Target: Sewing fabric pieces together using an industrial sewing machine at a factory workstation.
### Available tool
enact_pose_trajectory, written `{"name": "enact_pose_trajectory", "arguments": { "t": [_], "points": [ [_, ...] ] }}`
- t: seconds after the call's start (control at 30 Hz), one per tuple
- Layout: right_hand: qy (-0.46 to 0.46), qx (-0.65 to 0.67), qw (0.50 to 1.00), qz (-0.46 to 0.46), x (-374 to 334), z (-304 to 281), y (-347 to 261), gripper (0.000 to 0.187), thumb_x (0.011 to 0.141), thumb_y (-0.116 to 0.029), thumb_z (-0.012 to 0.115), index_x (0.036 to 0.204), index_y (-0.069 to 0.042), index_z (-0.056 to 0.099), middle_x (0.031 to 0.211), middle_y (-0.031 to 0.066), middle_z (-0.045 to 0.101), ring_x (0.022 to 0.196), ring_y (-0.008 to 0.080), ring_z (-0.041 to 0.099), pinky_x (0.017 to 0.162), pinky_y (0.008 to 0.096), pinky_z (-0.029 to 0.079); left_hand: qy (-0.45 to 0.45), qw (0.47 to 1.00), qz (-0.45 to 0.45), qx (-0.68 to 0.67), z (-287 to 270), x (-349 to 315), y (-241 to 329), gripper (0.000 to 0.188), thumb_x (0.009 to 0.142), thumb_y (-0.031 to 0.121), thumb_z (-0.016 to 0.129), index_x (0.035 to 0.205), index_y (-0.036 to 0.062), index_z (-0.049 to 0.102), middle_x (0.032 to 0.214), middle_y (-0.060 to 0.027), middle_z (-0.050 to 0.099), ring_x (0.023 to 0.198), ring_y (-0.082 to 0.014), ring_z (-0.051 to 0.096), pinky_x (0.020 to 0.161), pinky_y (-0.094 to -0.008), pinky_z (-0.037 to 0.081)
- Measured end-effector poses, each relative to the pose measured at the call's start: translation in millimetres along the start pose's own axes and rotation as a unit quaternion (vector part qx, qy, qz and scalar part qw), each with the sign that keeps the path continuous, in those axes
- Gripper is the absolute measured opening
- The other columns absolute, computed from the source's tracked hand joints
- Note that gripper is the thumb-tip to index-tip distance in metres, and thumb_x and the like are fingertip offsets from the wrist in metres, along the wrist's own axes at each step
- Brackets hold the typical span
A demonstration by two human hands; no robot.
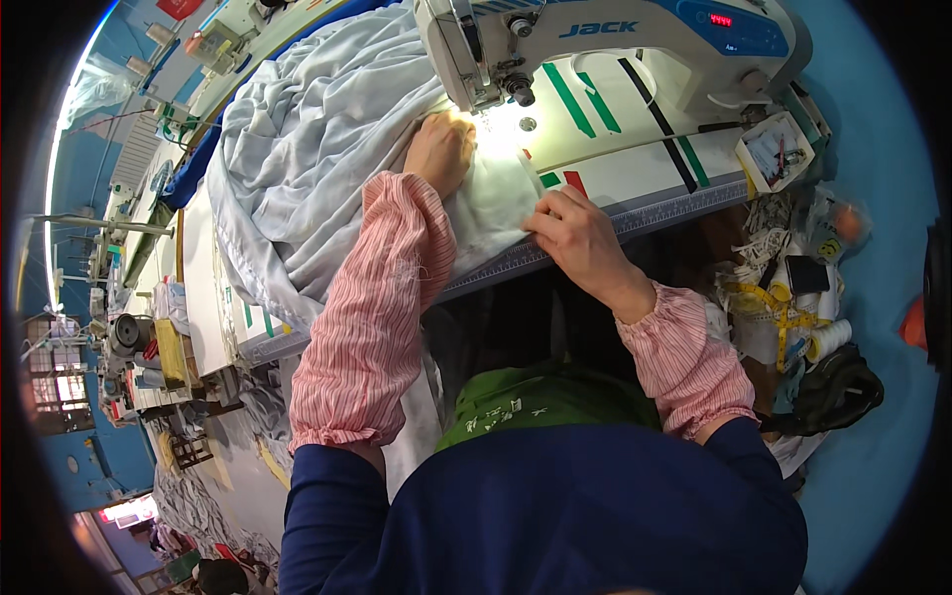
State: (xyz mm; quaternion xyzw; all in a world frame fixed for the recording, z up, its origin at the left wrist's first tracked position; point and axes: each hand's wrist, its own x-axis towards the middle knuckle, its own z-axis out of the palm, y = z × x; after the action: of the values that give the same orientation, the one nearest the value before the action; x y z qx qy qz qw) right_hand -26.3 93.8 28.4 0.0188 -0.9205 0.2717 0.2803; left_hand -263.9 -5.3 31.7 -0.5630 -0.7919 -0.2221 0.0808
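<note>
A big heap of pale grey-blue fabric (307, 139) covers the left of the sewing table and runs under the head of a white and blue sewing machine (645, 40). My left hand (441, 154) is closed on the fabric just beside the lit needle area, its fingertips partly lost in the glare. At the table's front edge, my right hand (585, 243) pinches the fabric's near right corner between thumb and fingers. The cloth lies flat between both hands. Bright light hides the needle and presser foot.
A ruler strip (645, 220) runs along the table's front edge. Green, black and red tape strips mark the top. A small white box (775, 154) with small tools sits at the right. Below it hang a yellow measuring tape (783, 312) and thread spools (828, 340).
</note>
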Motion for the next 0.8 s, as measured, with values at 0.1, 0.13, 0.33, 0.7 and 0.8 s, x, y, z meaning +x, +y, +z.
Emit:
{"name": "enact_pose_trajectory", "arguments": {
  "t": [0.1,0.13,0.33,0.7,0.8],
  "points": [
    [0.002,-0.023,0.998,-0.060,-7.2,-2.6,-5.3,0.017,0.071,0.000,0.069,0.088,-0.003,0.066,0.097,0.0080,0.064,0.091,0.0265,0.061,0.082,0.0381,0.051,0.047,0.998,-0.014,-0.026,-5.6,-5.1,9.9,0.015,0.091,0.014,0.061,0.093,-0.0002,0.063,0.091,-0.0174,0.065,0.094,-0.0357,0.060,0.085,-0.0431,0.047],
    [0.002,-0.022,0.998,-0.059,-14.4,-3.3,-10.0,0.017,0.071,0.000,0.069,0.088,-0.003,0.066,0.097,0.0080,0.064,0.091,0.0265,0.061,0.082,0.0381,0.051,-0.002,0.999,-0.030,-0.014,-9.0,-9.6,14.6,0.014,0.091,0.015,0.061,0.095,0.0007,0.062,0.092,-0.0163,0.065,0.095,-0.0350,0.060,0.084,-0.0432,0.047],
    [-0.053,0.027,0.996,-0.059,-68.1,-5.1,-41.1,0.014,0.074,-0.001,0.065,0.088,-0.001,0.063,0.103,0.0107,0.067,0.103,0.0275,0.063,0.088,0.0383,0.052,-0.091,0.995,-0.029,0.040,-20.0,-39.3,52.4,0.019,0.089,0.019,0.065,0.100,0.0038,0.063,0.112,-0.0108,0.063,0.099,-0.0311,0.061,0.086,-0.0412,0.050],
    [-0.091,0.084,0.991,-0.059,-82.5,-7.1,-46.8,0.022,0.070,0.002,0.071,0.091,-0.001,0.065,0.103,0.0095,0.067,0.103,0.0262,0.063,0.087,0.0381,0.053,-0.082,0.994,0.024,0.066,-6.4,-67.4,47.9,0.052,0.093,0.031,0.057,0.141,0.0110,0.049,0.147,-0.0140,0.046,0.140,-0.0366,0.035,0.114,-0.0501,0.025],
    [-0.088,0.079,0.992,-0.049,-82.5,-5.7,-47.5,0.022,0.070,0.002,0.072,0.091,-0.001,0.066,0.102,0.0095,0.067,0.102,0.0263,0.063,0.087,0.0382,0.053,-0.077,0.993,0.042,0.075,-8.4,-66.6,45.8,0.054,0.093,0.036,0.057,0.141,0.0125,0.050,0.148,-0.0141,0.045,0.140,-0.0362,0.035,0.114,-0.0497,0.025]
  ]
}}
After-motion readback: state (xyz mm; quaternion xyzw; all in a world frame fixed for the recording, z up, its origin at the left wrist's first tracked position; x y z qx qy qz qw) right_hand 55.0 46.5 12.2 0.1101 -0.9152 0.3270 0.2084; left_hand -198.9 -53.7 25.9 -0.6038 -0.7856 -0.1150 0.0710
